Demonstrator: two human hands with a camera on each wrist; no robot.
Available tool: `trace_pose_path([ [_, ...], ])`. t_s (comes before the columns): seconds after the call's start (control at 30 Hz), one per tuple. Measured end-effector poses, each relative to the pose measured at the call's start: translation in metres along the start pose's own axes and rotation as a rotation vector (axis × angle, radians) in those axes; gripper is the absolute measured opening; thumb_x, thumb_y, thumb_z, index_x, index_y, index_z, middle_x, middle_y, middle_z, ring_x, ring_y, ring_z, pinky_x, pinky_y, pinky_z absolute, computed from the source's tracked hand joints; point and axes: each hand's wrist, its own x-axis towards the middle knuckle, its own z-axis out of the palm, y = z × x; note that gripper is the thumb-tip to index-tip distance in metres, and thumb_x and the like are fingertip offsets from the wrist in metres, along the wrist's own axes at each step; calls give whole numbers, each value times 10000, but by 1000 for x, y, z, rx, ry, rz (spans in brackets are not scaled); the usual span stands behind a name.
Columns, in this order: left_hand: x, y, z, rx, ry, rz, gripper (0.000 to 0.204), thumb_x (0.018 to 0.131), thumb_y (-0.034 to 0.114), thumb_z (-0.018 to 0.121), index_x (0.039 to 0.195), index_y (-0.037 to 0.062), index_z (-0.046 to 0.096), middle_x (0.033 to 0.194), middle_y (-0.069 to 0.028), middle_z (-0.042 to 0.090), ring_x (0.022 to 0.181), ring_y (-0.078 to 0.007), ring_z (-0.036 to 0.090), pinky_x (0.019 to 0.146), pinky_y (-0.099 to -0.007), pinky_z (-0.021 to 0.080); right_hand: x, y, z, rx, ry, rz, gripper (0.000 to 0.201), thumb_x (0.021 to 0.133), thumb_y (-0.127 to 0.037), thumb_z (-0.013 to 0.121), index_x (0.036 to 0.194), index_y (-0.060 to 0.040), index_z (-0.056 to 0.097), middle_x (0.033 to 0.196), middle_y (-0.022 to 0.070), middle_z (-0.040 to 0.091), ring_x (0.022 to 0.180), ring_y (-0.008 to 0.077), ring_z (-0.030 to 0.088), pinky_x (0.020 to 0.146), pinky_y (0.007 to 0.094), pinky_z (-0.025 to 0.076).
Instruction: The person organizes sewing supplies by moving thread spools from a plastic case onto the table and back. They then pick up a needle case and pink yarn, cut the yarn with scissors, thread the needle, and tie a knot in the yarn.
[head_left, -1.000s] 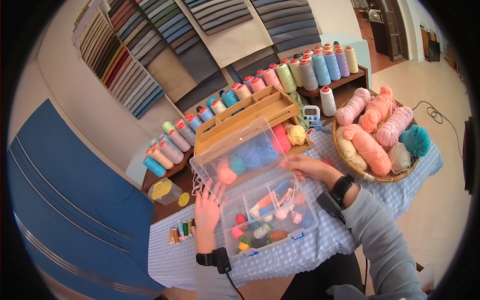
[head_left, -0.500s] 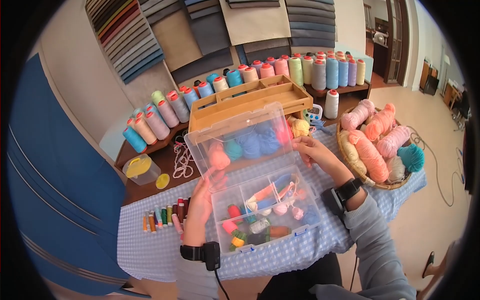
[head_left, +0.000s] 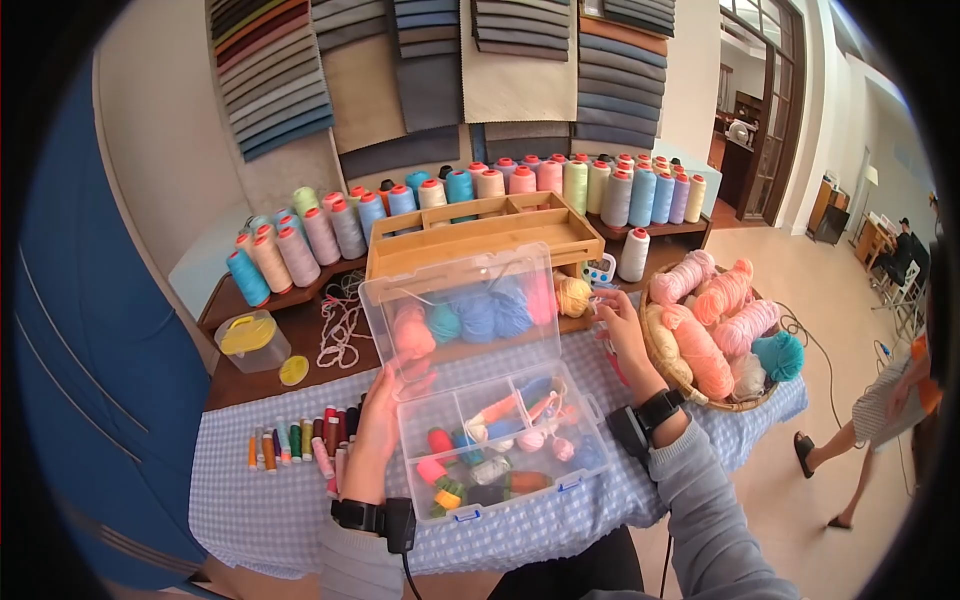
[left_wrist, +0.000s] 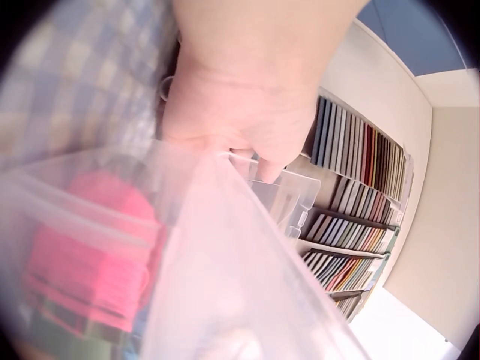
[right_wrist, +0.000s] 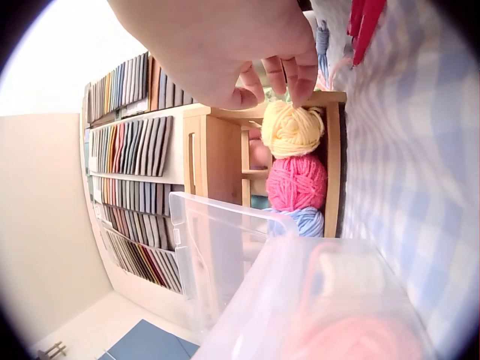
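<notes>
A clear plastic divided box stands on the cloth with its lid raised, holding thread spools and small pink yarn balls. My left hand rests along the box's left side near the hinge, its fingers extended and seen through the lid. In the left wrist view, box plastic hides some of its fingers. Right of the lid, my right hand is off the box, fingers loosely bent, nothing visible in them. The yellow yarn ball lies just past its fingertips, above a pink ball.
Behind the lid stands a wooden shelf box. A basket of yarn skeins sits at right. Small spools lie left, near a yellow-lidded tub. Large cones line the back; a person is at far right.
My right hand has moved away from the lid's right edge, toward the yellow ball. My left hand stays beside the box. The head view has turned, and a person has come into view at right.
</notes>
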Motion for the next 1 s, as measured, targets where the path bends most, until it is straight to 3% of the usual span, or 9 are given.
trace_pose_path([
  [0.17,1,-1,0,2,7,49,491,927,425,336,1265,76,410,1202,-110,512,1128,-285,478,945,-427,360,9,18,-12,-2,57,71,261,815,-142,511,1064,-67,505,947,71,498,843,141,502,631,255,444],
  [0.23,1,0,0,2,8,48,489,927,424,334,1262,76,413,1201,-112,512,1127,-287,478,946,-428,359,26,48,-21,-312,38,-62,310,786,-129,546,1078,-45,483,966,143,503,855,229,521,678,316,460],
  [0.27,1,1,1,3,9,46,488,928,423,332,1260,76,415,1200,-115,512,1127,-289,478,947,-429,359,26,54,-25,-313,39,-63,310,786,-129,546,1078,-45,483,966,143,503,855,229,521,678,316,460],
  [0.33,1,2,2,-5,11,41,487,928,420,330,1258,74,416,1200,-116,512,1126,-289,479,948,-428,357,13,39,-22,-722,23,-269,346,762,-97,554,1084,-17,456,973,220,495,875,342,534,733,391,461],
  [0.43,1,1,2,-27,20,35,479,929,405,338,1254,63,420,1192,-117,518,1114,-280,491,931,-405,366,1,28,-22,-932,-25,-337,366,745,-85,548,1085,-1,444,987,261,487,861,406,541,752,435,457],
  [0.57,2,-1,0,-29,25,41,465,927,383,355,1249,55,424,1182,-115,526,1101,-266,504,908,-379,378,-12,13,-24,-1077,-146,-257,386,720,-79,546,1080,12,436,1000,285,484,829,431,552,756,447,461],
  [0.63,1,0,1,-34,30,36,461,926,379,358,1247,55,426,1180,-114,527,1099,-265,506,907,-379,378,-17,4,-21,-1208,-211,-122,417,710,-95,560,1091,11,427,1009,295,487,821,430,560,739,436,478],
  [0.83,2,2,2,-48,37,23,450,923,367,366,1242,55,432,1174,-112,531,1097,-262,508,904,-378,380,-18,-1,-19,-1222,-321,-150,402,704,-111,569,1039,53,420,988,294,505,827,437,562,726,439,486],
  [1.0,2,1,0,-16,36,14,468,928,390,337,1261,69,410,1199,-114,517,1127,-283,482,933,-412,361,-11,11,-19,-1188,-210,-103,352,715,-108,556,984,71,416,968,295,511,817,437,564,726,449,483],
])
